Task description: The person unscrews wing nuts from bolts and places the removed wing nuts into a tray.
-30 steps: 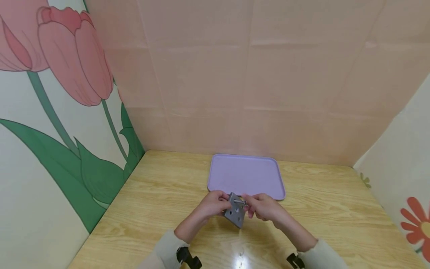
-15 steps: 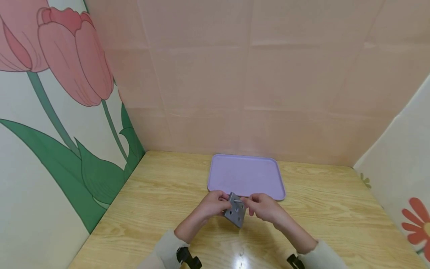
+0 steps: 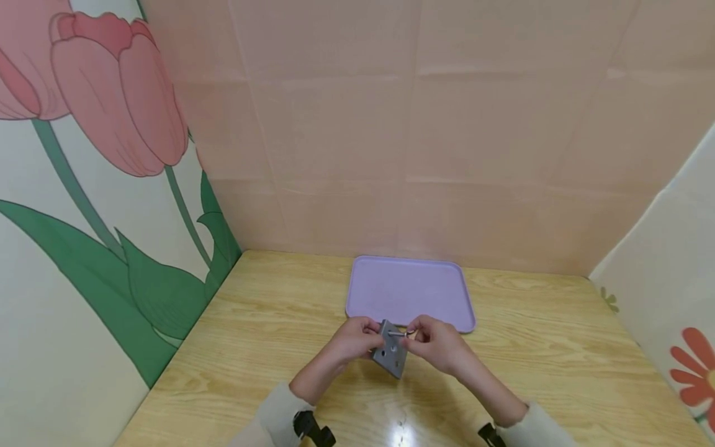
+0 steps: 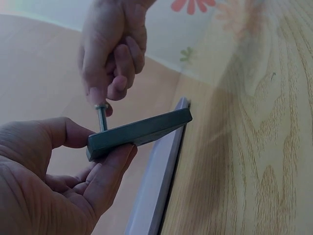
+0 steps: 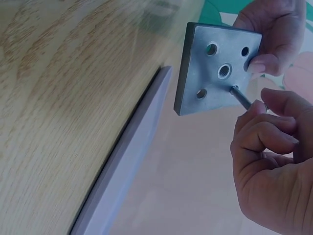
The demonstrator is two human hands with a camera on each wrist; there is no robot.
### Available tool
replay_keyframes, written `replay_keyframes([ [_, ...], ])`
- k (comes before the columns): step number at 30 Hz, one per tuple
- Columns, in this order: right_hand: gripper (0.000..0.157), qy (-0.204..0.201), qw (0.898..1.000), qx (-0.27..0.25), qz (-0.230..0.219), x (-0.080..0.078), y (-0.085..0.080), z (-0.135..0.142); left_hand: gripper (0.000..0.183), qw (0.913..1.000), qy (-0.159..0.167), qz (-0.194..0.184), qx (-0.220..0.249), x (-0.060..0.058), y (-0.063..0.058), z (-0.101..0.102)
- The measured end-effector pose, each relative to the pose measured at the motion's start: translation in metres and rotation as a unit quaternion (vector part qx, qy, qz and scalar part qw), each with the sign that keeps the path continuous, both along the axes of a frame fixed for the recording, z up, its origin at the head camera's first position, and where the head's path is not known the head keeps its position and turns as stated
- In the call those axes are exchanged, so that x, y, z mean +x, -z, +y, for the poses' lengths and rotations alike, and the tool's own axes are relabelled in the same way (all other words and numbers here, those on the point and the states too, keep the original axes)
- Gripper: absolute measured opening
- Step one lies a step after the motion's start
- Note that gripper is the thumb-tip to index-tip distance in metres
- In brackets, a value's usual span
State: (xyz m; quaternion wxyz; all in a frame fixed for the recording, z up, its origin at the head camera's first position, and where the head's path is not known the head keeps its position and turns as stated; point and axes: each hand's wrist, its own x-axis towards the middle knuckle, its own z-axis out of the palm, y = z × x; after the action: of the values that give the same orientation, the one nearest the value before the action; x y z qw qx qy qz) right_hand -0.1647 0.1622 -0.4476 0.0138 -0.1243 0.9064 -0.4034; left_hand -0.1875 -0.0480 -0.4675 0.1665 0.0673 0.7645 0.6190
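A square grey metal plate [image 5: 208, 73] has several holes, with a larger threaded one in its middle. My left hand [image 3: 355, 339] pinches it by one edge, thumb on one face and fingers on the other, and holds it tilted above the table. One corner hole takes the end of a bolt [image 5: 241, 98], whose shank stands out from the plate. At the bolt's head, my right hand [image 3: 438, 343] pinches with thumb and index finger; the head [image 4: 101, 106] shows partly in the left wrist view. How deep the bolt sits is hidden.
A light purple tray [image 3: 410, 292] lies on the wood-grain table [image 3: 296, 292] just beyond the hands. Behind the table rises a pinkish-brown covered wall [image 3: 402, 136]. Flower-patterned walls stand at left and right.
The thumb and fingers of my right hand have shifted round the bolt's head, and more of the bolt shows now. My left hand and the plate have stayed put.
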Motion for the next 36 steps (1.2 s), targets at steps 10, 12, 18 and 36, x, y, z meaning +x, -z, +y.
replay_keyframes([
  [10,0.023,-0.007,1.000,-0.002,0.005,0.0024,-0.0002,-0.0004,0.022,1.0000,0.002,0.000,0.004,-0.0013,0.0012,0.0007],
  [12,0.023,-0.005,1.000,-0.003,0.002,0.0029,-0.0003,-0.0008,0.022,1.0000,0.003,-0.001,0.005,-0.0010,0.0007,0.0004],
  [18,0.020,-0.003,1.000,0.000,0.008,0.0031,0.0002,-0.0015,0.022,1.0000,0.004,-0.003,0.000,0.0005,-0.0016,-0.0003],
  [36,0.015,-0.011,1.000,-0.001,0.029,0.0037,0.0014,-0.0013,0.024,1.0000,0.005,0.001,0.001,-0.0002,0.0000,-0.0006],
])
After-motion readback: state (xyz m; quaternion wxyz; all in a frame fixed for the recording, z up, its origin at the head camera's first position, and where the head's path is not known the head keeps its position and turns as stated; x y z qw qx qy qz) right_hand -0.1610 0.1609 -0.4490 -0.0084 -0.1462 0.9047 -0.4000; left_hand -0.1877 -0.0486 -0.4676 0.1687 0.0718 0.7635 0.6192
